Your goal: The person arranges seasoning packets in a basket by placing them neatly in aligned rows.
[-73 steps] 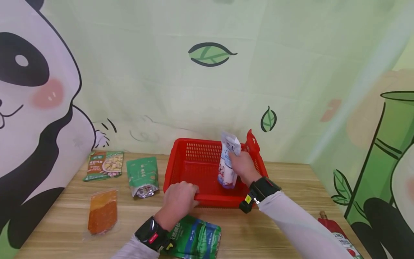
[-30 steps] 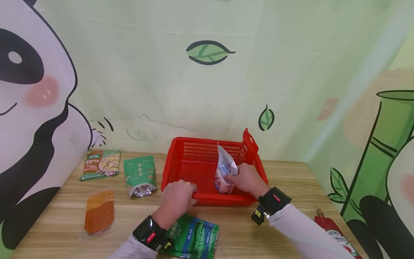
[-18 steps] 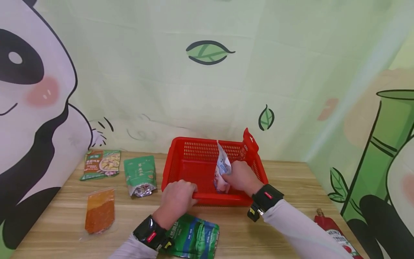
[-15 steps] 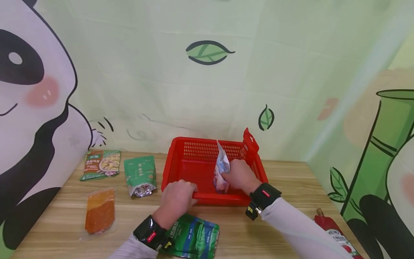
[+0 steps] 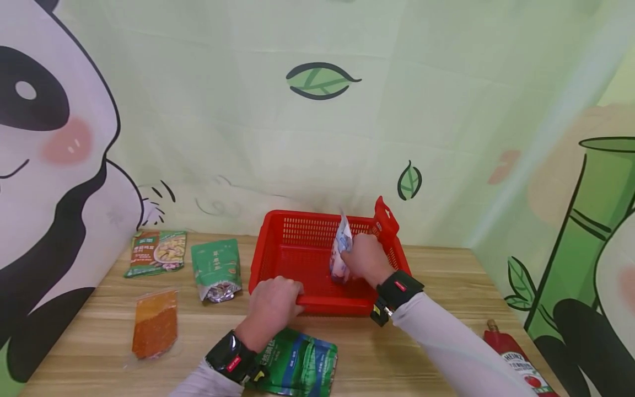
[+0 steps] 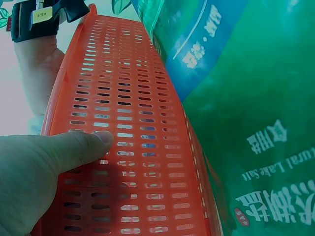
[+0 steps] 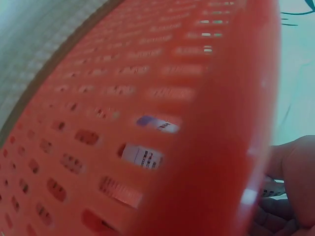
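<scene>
My left hand (image 5: 274,302) grips the front rim of the red plastic basket (image 5: 317,304) near its left corner. In the left wrist view, the thumb (image 6: 83,151) lies against the slotted outer wall. Inside the basket's right half, my right hand (image 5: 368,259) holds a white printed pouch (image 5: 341,251), which stands upright and nearly edge-on to the head view. Most of that hand is hidden behind the basket wall (image 7: 162,98) in the right wrist view. A red package (image 5: 385,218) with a hang hole stands in the back right corner of the basket.
A green bag of lake salt (image 5: 302,364) lies before the basket, partly under my left wrist. To the left are a green pouch (image 5: 216,267), a seasoning packet (image 5: 156,253) and a clear bag of orange-red contents (image 5: 155,325). A Heinz ketchup pouch (image 5: 518,361) lies at the right edge.
My right hand has lowered the white pouch into the basket and turned it edge-on, then shifted slightly toward the back. My left hand has stayed on the rim.
</scene>
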A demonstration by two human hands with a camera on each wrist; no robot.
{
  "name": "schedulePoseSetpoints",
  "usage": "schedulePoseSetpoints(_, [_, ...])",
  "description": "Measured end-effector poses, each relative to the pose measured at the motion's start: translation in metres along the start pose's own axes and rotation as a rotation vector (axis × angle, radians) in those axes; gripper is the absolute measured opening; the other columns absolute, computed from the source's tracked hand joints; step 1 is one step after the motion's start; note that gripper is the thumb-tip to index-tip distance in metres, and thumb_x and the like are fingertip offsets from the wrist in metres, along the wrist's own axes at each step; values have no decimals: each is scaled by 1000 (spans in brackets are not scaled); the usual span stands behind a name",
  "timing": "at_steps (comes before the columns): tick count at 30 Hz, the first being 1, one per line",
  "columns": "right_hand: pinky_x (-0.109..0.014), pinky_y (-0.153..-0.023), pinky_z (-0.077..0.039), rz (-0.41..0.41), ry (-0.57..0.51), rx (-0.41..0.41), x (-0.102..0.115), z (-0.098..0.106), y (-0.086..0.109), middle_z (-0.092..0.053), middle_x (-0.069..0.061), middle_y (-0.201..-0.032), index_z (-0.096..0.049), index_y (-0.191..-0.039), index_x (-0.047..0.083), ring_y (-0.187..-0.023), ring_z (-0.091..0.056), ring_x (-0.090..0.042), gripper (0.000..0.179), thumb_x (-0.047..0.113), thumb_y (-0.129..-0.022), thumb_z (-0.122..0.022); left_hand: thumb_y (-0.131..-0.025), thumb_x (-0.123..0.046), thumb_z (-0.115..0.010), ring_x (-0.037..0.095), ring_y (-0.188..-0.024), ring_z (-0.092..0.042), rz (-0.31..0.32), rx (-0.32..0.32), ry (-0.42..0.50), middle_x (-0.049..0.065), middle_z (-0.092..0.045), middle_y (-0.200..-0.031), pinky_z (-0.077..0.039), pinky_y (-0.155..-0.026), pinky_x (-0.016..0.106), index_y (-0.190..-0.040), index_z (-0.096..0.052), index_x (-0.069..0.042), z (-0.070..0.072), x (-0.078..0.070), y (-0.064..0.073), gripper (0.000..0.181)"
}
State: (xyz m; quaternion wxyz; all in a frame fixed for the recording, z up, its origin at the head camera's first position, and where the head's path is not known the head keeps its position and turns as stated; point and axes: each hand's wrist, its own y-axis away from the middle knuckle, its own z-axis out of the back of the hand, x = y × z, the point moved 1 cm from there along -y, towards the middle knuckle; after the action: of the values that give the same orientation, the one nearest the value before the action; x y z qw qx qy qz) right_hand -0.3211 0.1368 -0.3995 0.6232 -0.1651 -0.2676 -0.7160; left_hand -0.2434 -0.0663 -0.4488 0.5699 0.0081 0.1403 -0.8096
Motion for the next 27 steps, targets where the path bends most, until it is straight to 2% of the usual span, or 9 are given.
schedulePoseSetpoints(6, [-31, -62, -61, -46, 11, -6, 2, 2, -4, -73, -13, -99, -62, -129, 6, -74, -75, -28, 41, 28, -96, -72, -75, -41, -91, 13, -57, -52, -15, -20, 10, -2, -71, -71, -50, -56, 27, -92, -80, -18, -1, 1, 1, 31])
schedulePoseSetpoints(14, [-27, -56, -59, -63, -3, -21, -1, 2, -3, -72, -14, -106, -62, -129, 5, -71, -72, -26, 42, 25, -95, -74, -75, -42, -90, 13, -57, -51, -11, -16, 9, -3, -70, -70, -47, -54, 26, -92, -80, -19, -3, 2, 1, 31])
schedulePoseSetpoints(21, [-23, -52, -55, -28, 41, -59, -8, 1, -4, -73, -14, -101, -64, -123, 2, -64, -70, -22, 37, 25, -95, -73, -74, -41, -91, 11, -55, -49, -32, -55, -6, -5, -66, -66, -42, -49, 25, -83, -77, -21, -5, 2, 1, 25])
schedulePoseSetpoints(27, [-23, -53, -56, -47, 22, -53, -13, 1, -6, -72, -15, -102, -63, -124, 1, -66, -71, -23, 39, 25, -95, -74, -75, -40, -91, 12, -57, -50, -30, -37, -6, -5, -67, -68, -46, -52, 26, -86, -77, -20, -3, 2, 1, 27])
